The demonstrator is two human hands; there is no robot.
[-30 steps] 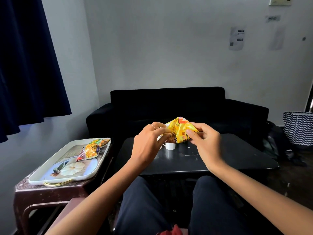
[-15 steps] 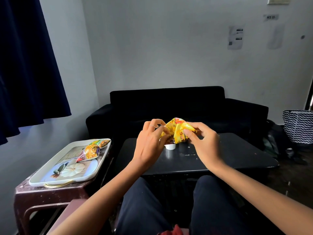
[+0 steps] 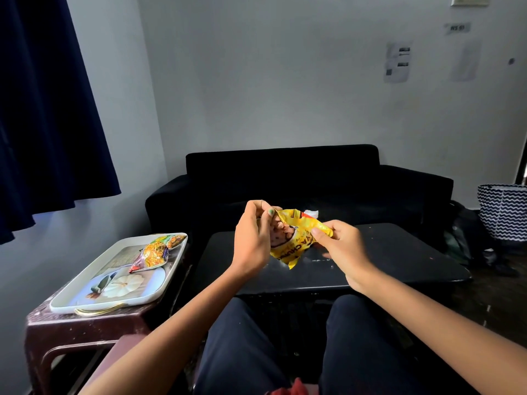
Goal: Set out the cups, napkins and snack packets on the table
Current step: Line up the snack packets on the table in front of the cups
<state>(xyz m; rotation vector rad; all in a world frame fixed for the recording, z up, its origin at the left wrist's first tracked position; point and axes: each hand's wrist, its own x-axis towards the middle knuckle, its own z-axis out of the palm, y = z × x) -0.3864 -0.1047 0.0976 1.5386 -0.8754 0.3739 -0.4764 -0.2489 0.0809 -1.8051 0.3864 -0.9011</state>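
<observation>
A yellow snack packet (image 3: 296,240) hangs in the air above the black table (image 3: 399,260). My left hand (image 3: 253,240) pinches its upper left corner, and my right hand (image 3: 342,246) pinches its right edge. The packet is stretched between both hands and its front faces me. A second, orange and yellow snack packet (image 3: 155,252) lies on the white tray (image 3: 85,297) at the left. A small white piece (image 3: 310,213) shows just behind the packet's top; I cannot tell what it is. The cup seen earlier on the table is hidden behind my hands and the packet.
The tray sits on a dark red plastic stool (image 3: 79,332) left of the table. A black sofa (image 3: 285,178) stands behind the table. A zigzag-patterned basket (image 3: 504,212) and dark bags are on the floor at the right. My knees are below the table's near edge.
My hands have pulled apart, the right one moving right and down. The packet has spread out from a crumpled bunch and turned its front toward me. The white cup is now hidden.
</observation>
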